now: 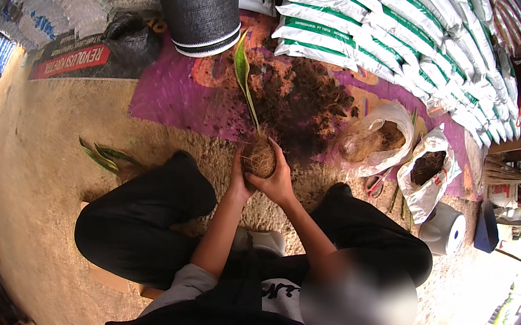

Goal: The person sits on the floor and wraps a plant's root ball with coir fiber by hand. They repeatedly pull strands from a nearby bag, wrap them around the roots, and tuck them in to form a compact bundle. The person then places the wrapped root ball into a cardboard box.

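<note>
Fibrous brown root ball point(259, 156) with one slender green leaf point(242, 65) sits clasped between both hands point(265, 179).

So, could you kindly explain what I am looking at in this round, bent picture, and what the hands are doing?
There is no machine here: a person wears a wide fisheye camera on the head, looking down, so straight edges curve near the rim. The person sits on the ground, knees apart. The left hand and right hand together cup a brown fibre ball, from which a green plant shoot rises. Ahead lies a pile of dark soil on a purple mat. To the right are two open plastic bags, red-handled scissors and a white roll. Stacked white and green sacks sit behind, and loose leaves lie to the left.
</note>
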